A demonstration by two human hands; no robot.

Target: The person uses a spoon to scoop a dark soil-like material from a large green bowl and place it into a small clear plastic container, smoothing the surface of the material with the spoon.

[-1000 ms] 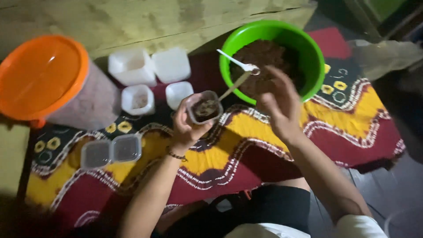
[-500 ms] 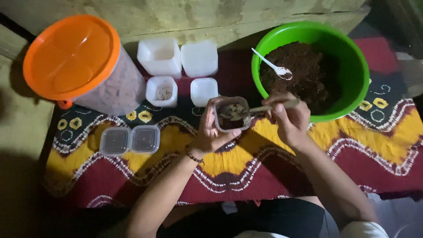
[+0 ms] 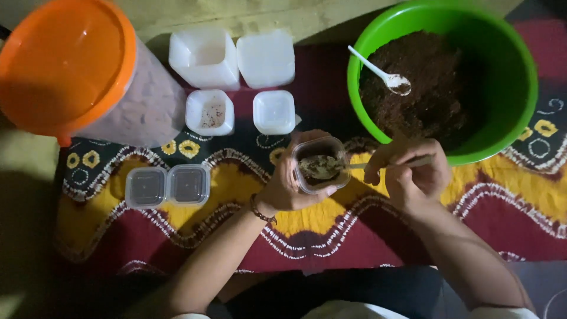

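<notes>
Dim room, floor-level setup on a batik cloth in red, yellow and black (image 3: 195, 236). Left hand (image 3: 289, 186) is wrapped around a small clear plastic tub (image 3: 321, 165); right hand (image 3: 413, 174) pinches a slim spoon (image 3: 331, 168) with its bowl inside the tub. Looks like the filling step with dark brown mix from the big green plastic bowl (image 3: 508, 77). Next scoop needs a steady, level carry. Orange-lidded jar (image 3: 65, 65) sits far left.

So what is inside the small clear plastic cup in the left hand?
The small clear plastic cup in the left hand holds dark brown paste, with the bowl of a spoon from the right hand on it. The cup's bottom is covered.
</notes>
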